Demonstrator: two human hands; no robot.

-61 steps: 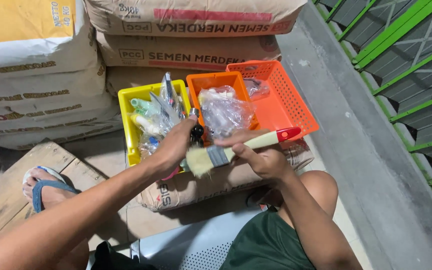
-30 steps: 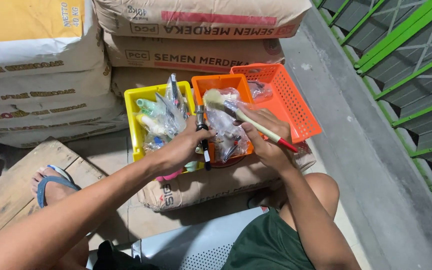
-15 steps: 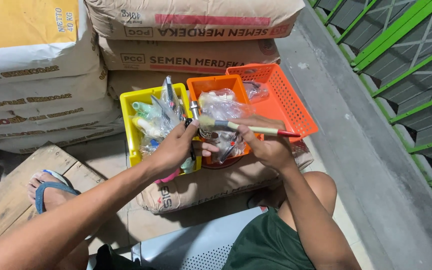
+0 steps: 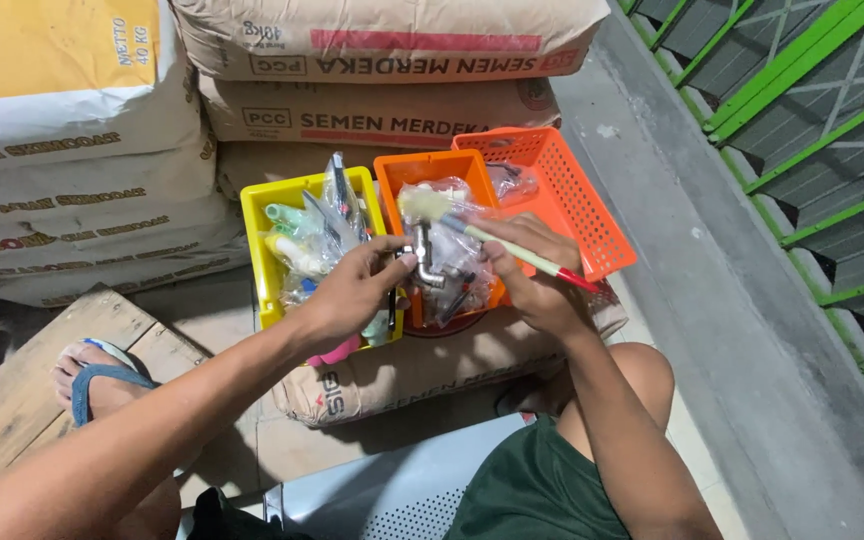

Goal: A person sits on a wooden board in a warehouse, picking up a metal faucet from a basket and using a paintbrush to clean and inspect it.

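- Stacked cement sacks point(image 4: 382, 40) fill the back of this corner, with a grey concrete ledge point(image 4: 742, 300) and green railing point(image 4: 812, 110) off to the right; only the head camera shows it.
- Three small baskets sit side by side on a lower sack point(image 4: 422, 370): a yellow basket point(image 4: 257, 250), an orange basket point(image 4: 432, 165) and a wider orange tray point(image 4: 592, 210).
- Left hand point(image 4: 352, 290) is closed around a small metal tap point(image 4: 422, 255), held just over the orange basket's bagged fittings point(image 4: 452, 270).
- Right hand point(image 4: 532, 275) grips a paintbrush point(image 4: 497, 240) by its pale handle, bristles resting on the tap's top, red tip pointing right.
- Two seconds back the brush lay low across both hands in front of the baskets; since then it has swung up over the orange basket and its bristles have come down onto the tap.
- From that, I judge the tap is being dusted.
- A sandalled foot point(image 4: 92, 380) rests on a wooden pallet point(image 4: 12, 400) at left.
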